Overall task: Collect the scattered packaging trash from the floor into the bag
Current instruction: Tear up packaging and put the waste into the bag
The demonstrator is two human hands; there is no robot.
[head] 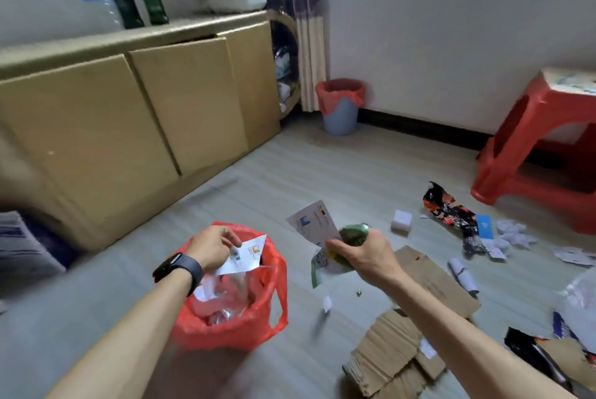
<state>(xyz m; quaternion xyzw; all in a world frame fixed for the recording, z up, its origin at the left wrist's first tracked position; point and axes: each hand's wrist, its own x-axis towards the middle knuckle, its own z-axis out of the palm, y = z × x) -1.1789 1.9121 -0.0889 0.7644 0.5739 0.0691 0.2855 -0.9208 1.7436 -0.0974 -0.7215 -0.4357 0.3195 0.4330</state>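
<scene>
The left hand [214, 245] pinches one white paper slip [245, 253] above the one red bag [238, 331], near left. The right hand [367, 258] grips one green wrapper [354, 233] and one white card [311, 221]. On the floor to the right lie one foam block [401, 220] and one black-orange wrapper [446, 208].

view: head, one wide-angle camera worn on the person | faces: forward and down over the floor [290, 172] toward the wall [451, 27] | nearness: close — left hand [213, 247] and right hand [367, 256] sit low at mid-frame, bag [232, 331] just beneath the left | frame: tilted, cabinet [96, 140] at left edge, stool [532, 127] at right | overlap: single view only
</scene>
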